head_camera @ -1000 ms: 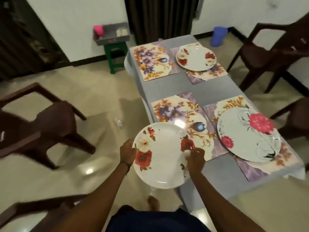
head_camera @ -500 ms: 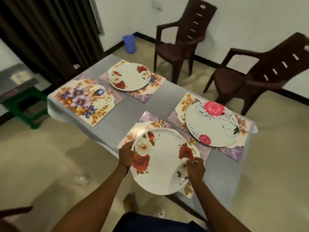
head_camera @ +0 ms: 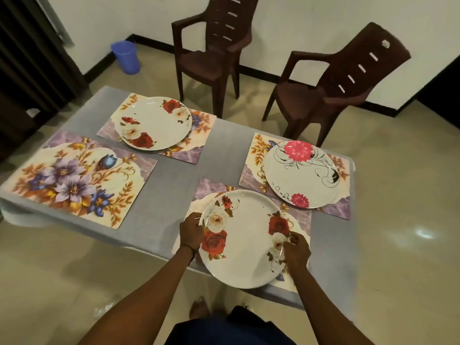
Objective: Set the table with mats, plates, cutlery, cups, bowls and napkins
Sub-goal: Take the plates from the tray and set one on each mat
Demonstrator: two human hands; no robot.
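Observation:
A white plate with red and white roses [head_camera: 245,239] lies over the near floral mat [head_camera: 211,189] at the table's front edge. My left hand [head_camera: 191,230] grips its left rim and my right hand [head_camera: 296,250] pinches its right rim. A second rose plate [head_camera: 153,123] sits on the far mat [head_camera: 201,125]. A plate with pink flowers [head_camera: 301,174] sits on the right mat [head_camera: 254,165]. The left mat [head_camera: 74,180] with purple flowers carries nothing.
The grey-clothed table [head_camera: 171,175] stands on a tiled floor. Two brown plastic chairs [head_camera: 211,53] [head_camera: 333,88] stand beyond it by the wall. A blue bin [head_camera: 125,57] sits in the far corner, dark curtains [head_camera: 29,58] at the left.
The plate has moved forward from off the table's edge onto the near mat, both hands still on its rim. My view has swung round to the table's long side.

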